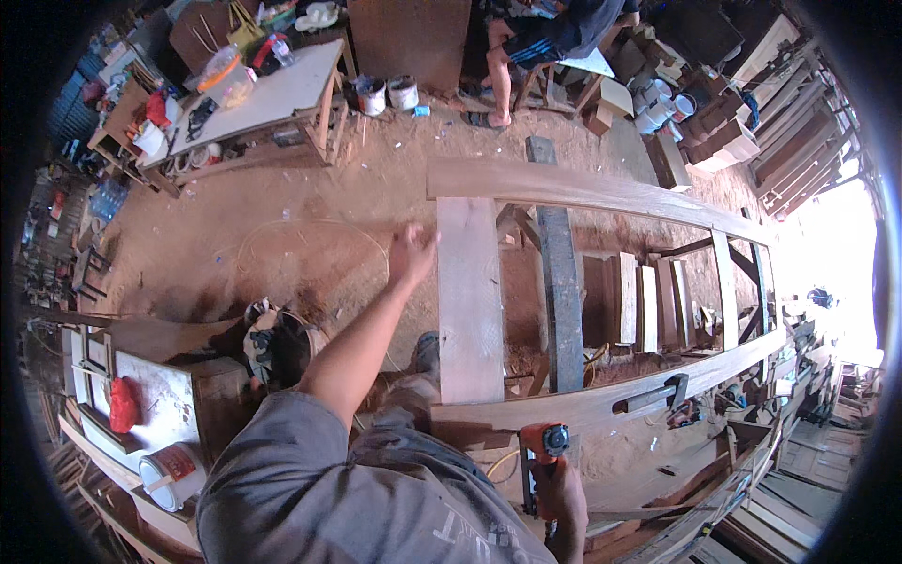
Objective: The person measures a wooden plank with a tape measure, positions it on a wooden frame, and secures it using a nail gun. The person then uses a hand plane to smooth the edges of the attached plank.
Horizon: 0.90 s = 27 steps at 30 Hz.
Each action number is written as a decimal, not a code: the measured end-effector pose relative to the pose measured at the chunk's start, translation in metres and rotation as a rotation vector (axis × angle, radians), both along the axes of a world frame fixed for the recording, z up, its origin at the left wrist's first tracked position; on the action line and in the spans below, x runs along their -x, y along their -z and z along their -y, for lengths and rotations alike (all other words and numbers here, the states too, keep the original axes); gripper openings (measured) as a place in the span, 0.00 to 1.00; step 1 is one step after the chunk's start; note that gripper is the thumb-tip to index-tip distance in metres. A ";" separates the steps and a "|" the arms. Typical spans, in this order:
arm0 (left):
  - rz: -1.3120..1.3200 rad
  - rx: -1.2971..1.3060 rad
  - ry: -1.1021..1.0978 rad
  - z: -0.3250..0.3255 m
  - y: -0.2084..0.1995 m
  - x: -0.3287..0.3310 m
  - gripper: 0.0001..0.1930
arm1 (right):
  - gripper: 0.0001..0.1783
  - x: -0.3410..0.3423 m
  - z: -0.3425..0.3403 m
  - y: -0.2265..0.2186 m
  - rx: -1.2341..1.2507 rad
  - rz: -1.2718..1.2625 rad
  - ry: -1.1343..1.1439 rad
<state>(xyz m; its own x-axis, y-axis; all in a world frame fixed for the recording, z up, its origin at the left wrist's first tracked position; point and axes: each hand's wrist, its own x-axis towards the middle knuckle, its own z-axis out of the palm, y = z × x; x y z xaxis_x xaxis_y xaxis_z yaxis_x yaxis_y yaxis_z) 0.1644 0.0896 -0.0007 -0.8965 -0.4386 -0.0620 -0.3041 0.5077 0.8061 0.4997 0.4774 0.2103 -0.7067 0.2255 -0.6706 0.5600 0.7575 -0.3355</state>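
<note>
The person seems to be fastening the wooden frame [564, 184] lying ahead, right hand [564, 493] with fingers clamped round the orange nail gun [543, 440], left hand [413, 256] loosely apart-fingered beside the end board [470, 310]; next calls for seating the gun against a joint.

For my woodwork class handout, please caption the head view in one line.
Right hand gripping an orange-and-black tool, left hand near the wide pale board of a wooden frame.

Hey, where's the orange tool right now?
In the head view, the orange tool is low and a little right of centre, gripped in the right hand, just below the near wooden rail.
</note>
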 end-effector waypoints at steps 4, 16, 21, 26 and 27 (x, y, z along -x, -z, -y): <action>-0.071 0.104 -0.113 0.021 0.004 0.102 0.39 | 0.26 0.051 0.034 -0.039 0.049 0.199 0.193; 0.188 -0.105 0.049 0.030 -0.009 0.192 0.50 | 0.26 0.138 0.058 -0.045 -0.095 0.511 -0.168; 0.200 0.034 0.026 0.029 0.005 0.192 0.48 | 0.17 0.199 0.031 -0.020 -0.037 0.281 -0.203; 0.208 -0.025 0.026 0.036 -0.003 0.189 0.46 | 0.20 0.371 0.127 -0.032 -0.080 0.039 -0.227; 0.190 -0.059 0.025 0.035 -0.004 0.190 0.46 | 0.19 0.394 0.137 -0.022 -0.027 -0.068 -0.270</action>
